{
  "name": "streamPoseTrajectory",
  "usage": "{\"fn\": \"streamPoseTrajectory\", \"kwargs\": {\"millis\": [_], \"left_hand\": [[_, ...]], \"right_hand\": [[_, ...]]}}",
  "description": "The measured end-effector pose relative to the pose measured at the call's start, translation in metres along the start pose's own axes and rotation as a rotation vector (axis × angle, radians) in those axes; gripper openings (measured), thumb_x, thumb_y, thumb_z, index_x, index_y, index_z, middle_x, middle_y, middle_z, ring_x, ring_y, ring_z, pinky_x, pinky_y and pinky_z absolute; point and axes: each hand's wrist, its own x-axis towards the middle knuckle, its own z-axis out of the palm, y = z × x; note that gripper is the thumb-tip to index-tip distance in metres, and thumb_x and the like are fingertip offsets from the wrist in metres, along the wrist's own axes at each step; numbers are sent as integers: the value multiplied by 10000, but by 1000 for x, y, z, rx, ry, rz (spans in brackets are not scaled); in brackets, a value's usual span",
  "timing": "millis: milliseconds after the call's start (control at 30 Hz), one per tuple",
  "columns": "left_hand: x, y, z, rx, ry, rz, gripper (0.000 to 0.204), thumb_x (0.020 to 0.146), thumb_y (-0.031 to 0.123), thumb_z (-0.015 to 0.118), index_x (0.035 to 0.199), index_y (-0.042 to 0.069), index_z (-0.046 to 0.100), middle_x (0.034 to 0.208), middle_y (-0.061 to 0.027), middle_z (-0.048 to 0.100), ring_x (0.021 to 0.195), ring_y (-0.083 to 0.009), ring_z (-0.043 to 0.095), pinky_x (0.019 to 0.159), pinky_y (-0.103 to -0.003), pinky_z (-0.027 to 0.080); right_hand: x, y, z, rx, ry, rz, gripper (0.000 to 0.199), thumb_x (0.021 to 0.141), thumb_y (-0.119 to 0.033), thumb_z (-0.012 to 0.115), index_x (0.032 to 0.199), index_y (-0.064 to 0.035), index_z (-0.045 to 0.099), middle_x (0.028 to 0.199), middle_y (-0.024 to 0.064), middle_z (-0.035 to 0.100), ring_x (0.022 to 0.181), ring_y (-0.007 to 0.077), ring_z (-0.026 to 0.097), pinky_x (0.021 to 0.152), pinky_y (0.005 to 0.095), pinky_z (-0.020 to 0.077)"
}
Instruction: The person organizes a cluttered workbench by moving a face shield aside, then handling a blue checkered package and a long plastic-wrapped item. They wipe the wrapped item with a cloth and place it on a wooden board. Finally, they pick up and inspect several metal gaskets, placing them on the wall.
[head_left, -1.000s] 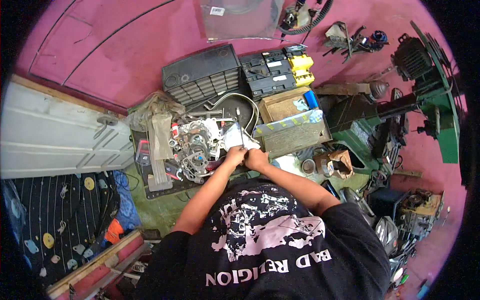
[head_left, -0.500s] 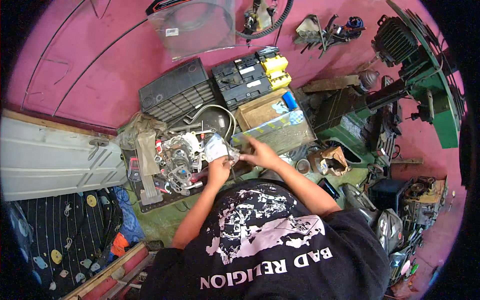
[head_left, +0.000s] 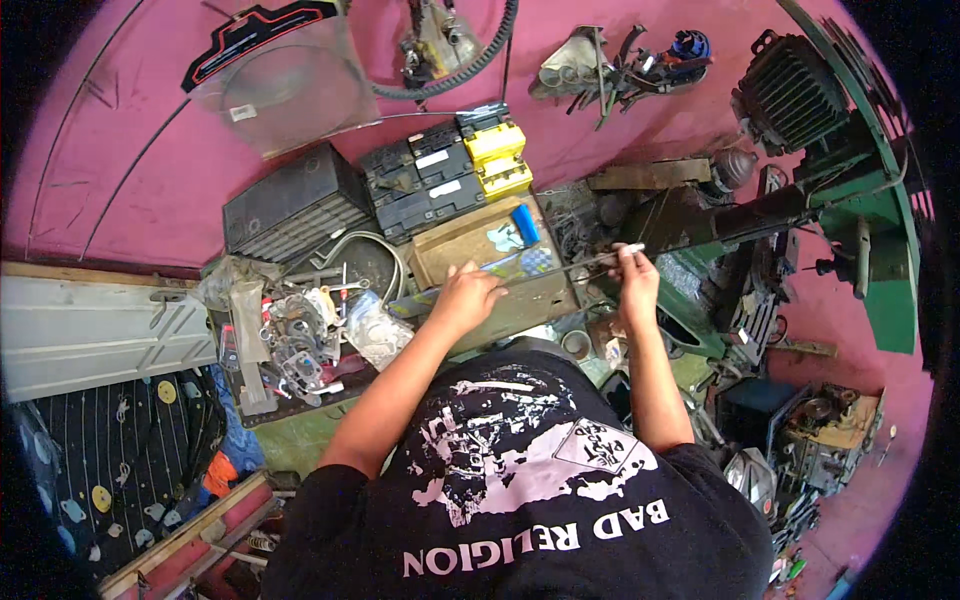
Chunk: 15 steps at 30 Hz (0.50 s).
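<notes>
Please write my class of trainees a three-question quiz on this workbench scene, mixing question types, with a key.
1. True or false: the right hand pinches a thin dark strip.
2. What colour is the small object at the right end of the wooden tray? A red, B blue, C green.
3. Fill in: the yellow blocks stand to the ___ of the black slatted box.

Key: 1 true; 2 B; 3 right.

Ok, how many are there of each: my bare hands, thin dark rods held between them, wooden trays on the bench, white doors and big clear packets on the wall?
Hands: 2 (left hand, right hand)
Thin dark rod: 1
Wooden tray: 1
White door: 1
Clear packet: 1
Total: 6
</notes>
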Motion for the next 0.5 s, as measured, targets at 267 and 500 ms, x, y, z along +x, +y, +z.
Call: {"fn": "streamPoseTrajectory", "kwargs": {"millis": [267,500], "left_hand": [[39,-2,21,162,117,-297,341,841,304,743,1133,128,721,1149,-94,681,1128,-301,570,950,-502,379],[35,-13,31,233,58,-378,194,825,266,749,964,132,770,979,-38,737,1030,-263,616,913,-495,382]], "right_hand": [[86,39,-58,130,139,78,226,1015,-252,625,1070,-51,714,854,9,723,637,53,536,587,205,412],[99,63,-31,78,-27,96,231,1015,-223,617,1064,-26,727,881,9,725,676,54,526,627,218,416]]}}
